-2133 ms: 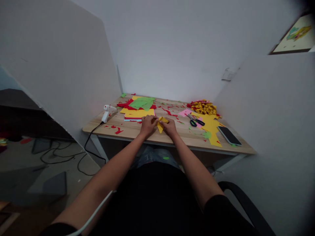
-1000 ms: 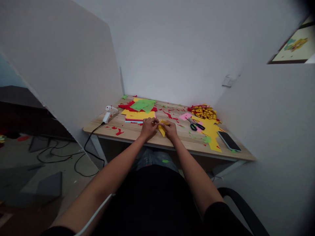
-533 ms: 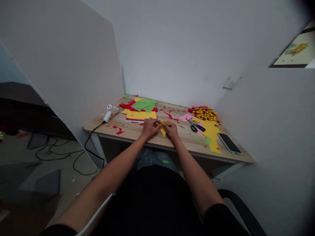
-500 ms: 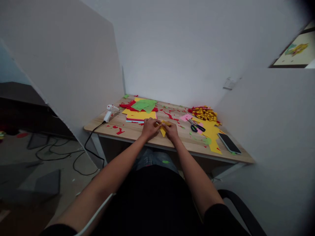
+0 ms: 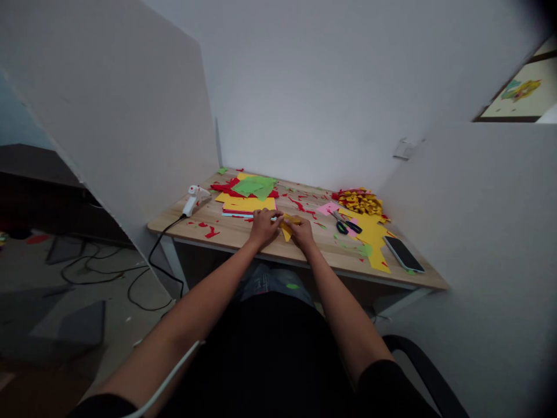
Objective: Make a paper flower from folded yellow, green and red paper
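Note:
A small piece of folded yellow paper point(image 5: 286, 231) is held between my two hands, just above the front part of the table. My left hand point(image 5: 264, 226) pinches its left side with thumb and fingertips. From the other side my right hand point(image 5: 301, 232) grips it, fingers bent over the upper edge. A pointed end of the paper hangs down between the hands. Behind my left hand lies a stack of coloured sheets point(image 5: 250, 204), yellow on top. Scissors with black and green handles point(image 5: 347, 223) rest to the right of my right hand.
A white glue gun point(image 5: 191, 201) stands at the table's left, its black cord hanging over the edge. Green sheets point(image 5: 256, 186) and red scraps point(image 5: 300, 204) lie behind. At right are a pile of yellow paper pieces point(image 5: 363, 202), yellow cut paper point(image 5: 372, 232) and a phone point(image 5: 404, 253).
The yellow paper's visible part has narrowed between my fingers, and its hanging tip has altered slightly. Both hands stay in nearly the same place. The view has shifted a little.

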The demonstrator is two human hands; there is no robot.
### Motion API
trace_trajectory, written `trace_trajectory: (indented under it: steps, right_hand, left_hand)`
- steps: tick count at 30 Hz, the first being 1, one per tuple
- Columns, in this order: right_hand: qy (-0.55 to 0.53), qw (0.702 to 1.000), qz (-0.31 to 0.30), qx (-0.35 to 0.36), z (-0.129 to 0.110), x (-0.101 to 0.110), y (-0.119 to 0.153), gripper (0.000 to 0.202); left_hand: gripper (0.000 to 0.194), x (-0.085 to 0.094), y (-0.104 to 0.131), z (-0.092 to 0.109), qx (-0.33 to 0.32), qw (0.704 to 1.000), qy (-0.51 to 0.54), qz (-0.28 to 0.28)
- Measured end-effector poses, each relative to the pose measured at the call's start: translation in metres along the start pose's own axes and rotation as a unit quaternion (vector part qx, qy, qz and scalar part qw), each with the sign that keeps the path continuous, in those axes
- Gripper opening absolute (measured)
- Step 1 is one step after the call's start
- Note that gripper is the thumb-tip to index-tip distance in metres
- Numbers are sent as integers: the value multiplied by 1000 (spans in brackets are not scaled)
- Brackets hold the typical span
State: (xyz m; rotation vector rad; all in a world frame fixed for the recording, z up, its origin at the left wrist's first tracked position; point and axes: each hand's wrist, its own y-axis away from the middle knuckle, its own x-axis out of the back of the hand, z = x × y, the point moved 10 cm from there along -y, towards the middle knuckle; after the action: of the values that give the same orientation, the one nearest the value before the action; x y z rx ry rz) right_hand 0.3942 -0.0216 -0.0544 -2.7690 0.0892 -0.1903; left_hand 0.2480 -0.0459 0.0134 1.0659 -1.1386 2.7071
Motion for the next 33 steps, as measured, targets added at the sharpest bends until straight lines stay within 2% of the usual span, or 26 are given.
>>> trace_trajectory:
  steps: [9,16,25,29,33]
  right_hand:
    - [21,1000,-1,8,-5,0,1,33]
    - [26,999,26,1,-1,9,0,32]
    - [24,999,29,23,-6,5,-3,32]
    - [27,997,64,26,0,14,-4,28]
    - [33,992,116,39,-1,27,-3,21]
  left_hand:
    - [14,7,1,2,9,1000,3,16]
    - [12,2,-1,-2,16,1000,25,5]
    - [11,3,-3,-8,20,999,43,8]
    - [12,-5,-5,-16,45,997,56,-12]
    - [13,-10,-2,-14,43,997,62,-30]
